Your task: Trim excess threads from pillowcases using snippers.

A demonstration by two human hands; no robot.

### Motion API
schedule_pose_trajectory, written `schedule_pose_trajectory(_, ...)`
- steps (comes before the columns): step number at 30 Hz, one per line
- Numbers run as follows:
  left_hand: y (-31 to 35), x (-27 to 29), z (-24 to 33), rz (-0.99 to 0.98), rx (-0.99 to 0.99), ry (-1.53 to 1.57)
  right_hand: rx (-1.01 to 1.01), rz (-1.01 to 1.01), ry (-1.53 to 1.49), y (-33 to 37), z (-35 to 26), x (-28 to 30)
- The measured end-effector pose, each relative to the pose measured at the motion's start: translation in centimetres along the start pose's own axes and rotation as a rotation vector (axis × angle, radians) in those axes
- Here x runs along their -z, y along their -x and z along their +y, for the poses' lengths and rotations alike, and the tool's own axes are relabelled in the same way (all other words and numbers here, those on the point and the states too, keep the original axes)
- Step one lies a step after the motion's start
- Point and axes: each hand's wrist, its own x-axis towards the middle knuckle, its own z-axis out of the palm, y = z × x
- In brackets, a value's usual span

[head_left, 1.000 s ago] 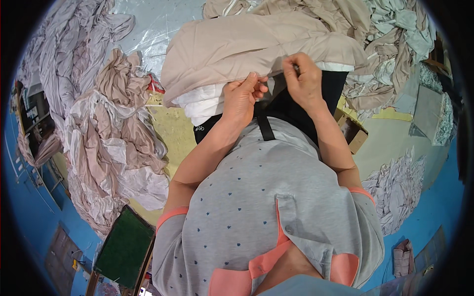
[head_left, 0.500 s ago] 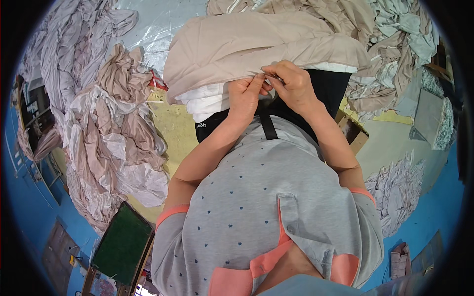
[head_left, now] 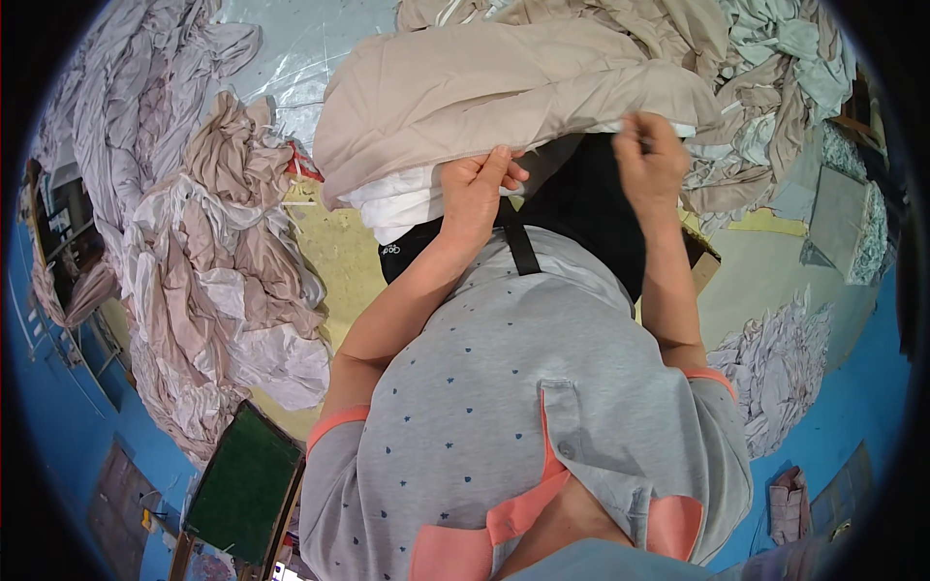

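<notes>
Beige fabric (head_left: 494, 87) lies at twelve o'clock, its near edge pinched in my left hand (head_left: 472, 197), my right hand (head_left: 652, 172) curled at one o'clock, contents too blurred to tell, work seemingly unfinished.

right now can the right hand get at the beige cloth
Likely yes: the right hand is right by the near side of the beige cloth, and nothing visible blocks its way.
</notes>
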Motion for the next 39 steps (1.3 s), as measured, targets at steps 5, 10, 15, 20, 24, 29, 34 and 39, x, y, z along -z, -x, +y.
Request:
schedule_pose_trajectory(5, -0.2, 0.2, -0.4, 0.095, 0.007, 0.057, -0.341, 0.176, 0.165, 3.7, 6.5, 9.3)
schedule_pose_trajectory(10, -0.3, 0.5, -0.1, 0.111, 0.066, 0.093, -0.382, 0.144, 0.737, 13.4, 17.4, 17.9)
schedule_pose_trajectory(15, 0.2, -0.2, 0.3, 0.047, 0.105, 0.003, -0.791, -0.017, 0.871, 22.2, 23.5, 24.0)
schedule_pose_trajectory(20, 0.5, -1.3, 0.8, -0.051, -0.124, -0.581, -1.134, -0.246, 0.970, 24.2, 25.7, 25.5)
schedule_pose_trajectory(24, -0.7, -0.3, 1.4, -0.063, -0.743, -1.142, -0.772, -0.105, 0.715, 14.9, 20.1, 19.5)
schedule_pose_trajectory(29, -2.6, -1.6, 3.5, -0.036, -0.921, -1.676, -0.351, 0.194, 0.026, 4.4, 16.0, 12.1)
schedule_pose_trajectory(34, -3.7, -0.9, 3.9, -0.075, -0.915, -1.709, -0.493, 0.074, 0.002, -3.3, 14.4, 7.9)
schedule_pose_trajectory(39, -3.5, -0.7, 3.8, -0.036, -0.908, -1.699, -0.544, -0.114, 0.206, -4.3, 16.8, 6.0)
